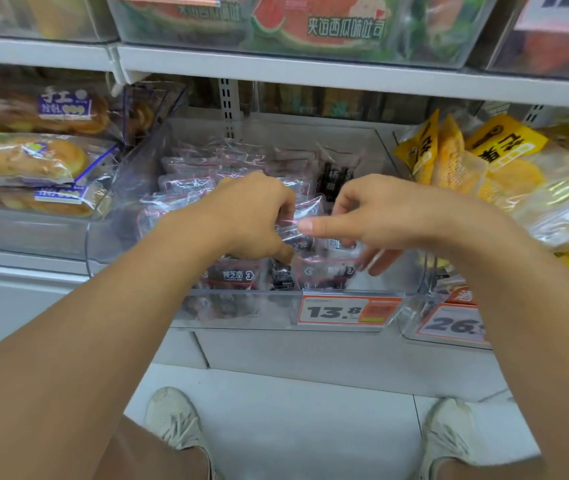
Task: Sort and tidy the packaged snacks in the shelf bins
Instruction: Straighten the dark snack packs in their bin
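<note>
Bin: clear plastic bin (241, 311) on the middle shelf, holding small dark snack packets (233, 273).
Left hand: left hand (252, 216) curled, grasping a clear-wrapped packet (305, 211) above the bin.
Right hand: right hand (380, 216) pinching the same packet, thumb extended.
Price tag: orange price tag (349, 310) on the bin front.

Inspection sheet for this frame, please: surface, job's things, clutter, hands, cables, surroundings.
Surface: white shelf above, clear middle bin below.
Job's things: dark snack packets lie jumbled in the middle bin.
Clutter: nothing seen beyond the loose packets.
Hands: left hand grips a clear packet; right hand has fingers on the packets, grip unclear.
Cables: nothing seen.
Surroundings: bread bags left, yellow bags right, price tag, tiled floor.
</note>
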